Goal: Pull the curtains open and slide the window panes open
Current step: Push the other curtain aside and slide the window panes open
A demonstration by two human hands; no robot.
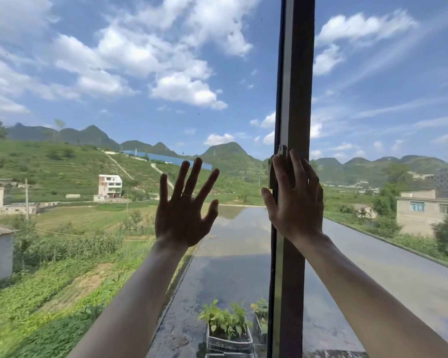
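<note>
A single head-worn wide-angle view looks straight out, close against the window. The dark window frame (292, 99) rises just above the right hand (294, 200), the left hand (185, 208) spreads beside it, with fields and hills far beyond both.

Window frame (294, 99) cut off top, bottom; latch (281, 151) half hidden.

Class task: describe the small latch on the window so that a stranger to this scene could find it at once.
Find the dark vertical window frame right of centre. Halfway down its left edge, above the right hand, sits the latch: a small grey metal piece, the frame's only protrusion.
</note>
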